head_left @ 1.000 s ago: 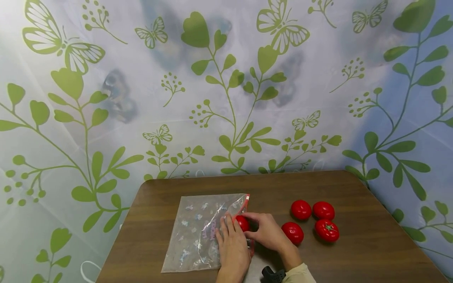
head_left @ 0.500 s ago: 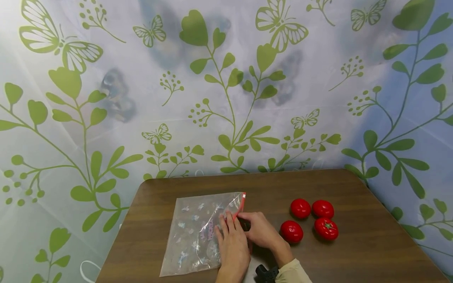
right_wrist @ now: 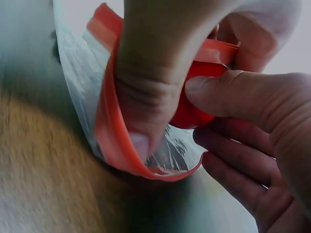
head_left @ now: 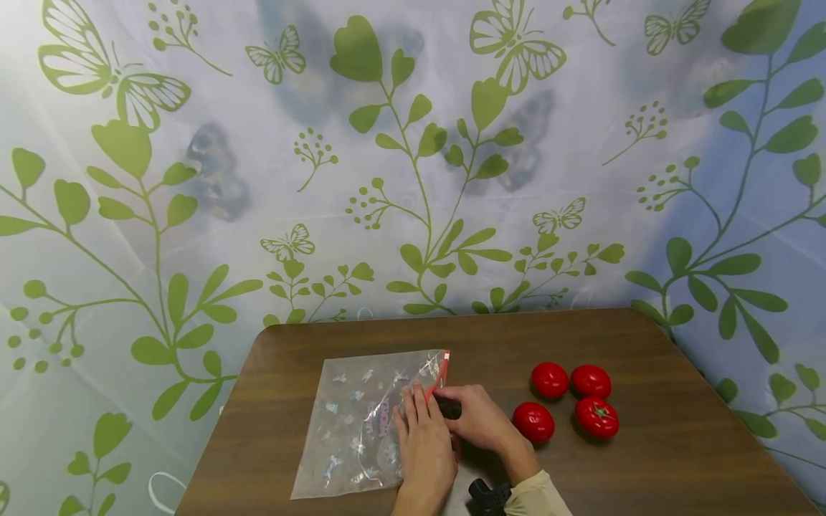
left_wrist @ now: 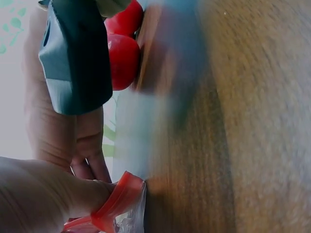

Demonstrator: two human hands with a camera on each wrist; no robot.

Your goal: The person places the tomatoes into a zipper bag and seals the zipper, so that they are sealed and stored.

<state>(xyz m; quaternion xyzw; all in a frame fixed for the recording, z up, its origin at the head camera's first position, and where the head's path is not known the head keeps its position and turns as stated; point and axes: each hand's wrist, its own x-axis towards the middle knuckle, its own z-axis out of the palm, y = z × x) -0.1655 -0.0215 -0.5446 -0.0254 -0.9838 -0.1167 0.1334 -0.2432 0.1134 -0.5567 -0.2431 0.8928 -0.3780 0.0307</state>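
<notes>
A clear zip bag [head_left: 351, 430] with blue prints and a red zip edge [right_wrist: 116, 126] lies flat on the table. My left hand [head_left: 426, 448] rests on its mouth, thumb [right_wrist: 146, 107] inside the opening and fingers on top, holding the edge up. In the right wrist view my right hand [right_wrist: 252, 121] holds a red tomato [right_wrist: 194, 109] at the bag's mouth, thumb on its side and fingers beneath. From the head, my right hand [head_left: 487, 423] covers that tomato. The left wrist view shows the red edge [left_wrist: 119, 201] around my left thumb [left_wrist: 53, 191].
Several other red tomatoes stand to the right: a near-left one [head_left: 533, 423], a back-left one [head_left: 550, 380], a back-right one [head_left: 590, 382] and one with a green stem mark [head_left: 596, 418]. A black wrist device [head_left: 488, 496] sits on my right wrist. Behind the wooden table [head_left: 671, 444] hangs a patterned curtain [head_left: 413, 179].
My right hand has pushed slightly left into the bag's mouth with the tomato, which was visible between the hands from the head and is now hidden there. The bag shifted slightly left.
</notes>
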